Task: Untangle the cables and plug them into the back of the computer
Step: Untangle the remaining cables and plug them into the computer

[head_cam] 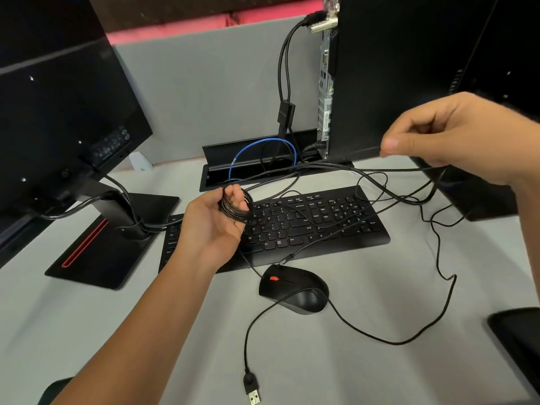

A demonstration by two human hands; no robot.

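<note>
My left hand (217, 220) is palm up over the keyboard's left end, with a coil of thin black cable (233, 207) wound round its curled fingers. My right hand (447, 135) is raised at the right and pinches a thin black cable (359, 152) that runs leftward. The black computer tower (394, 71) stands at the back, its rear port panel (325, 83) facing left with two black cables plugged in near the top. A black mouse (293, 289) lies in front of the keyboard. A loose USB plug (254, 397) lies near the front edge.
A black keyboard (309, 226) is crossed by loose cables. At the left, a monitor (58, 106) on a stand with a red-striped base (96, 249) shows its back. A desk cable tray (251, 168) holds a blue cable. Another dark object (517, 340) sits at the right edge.
</note>
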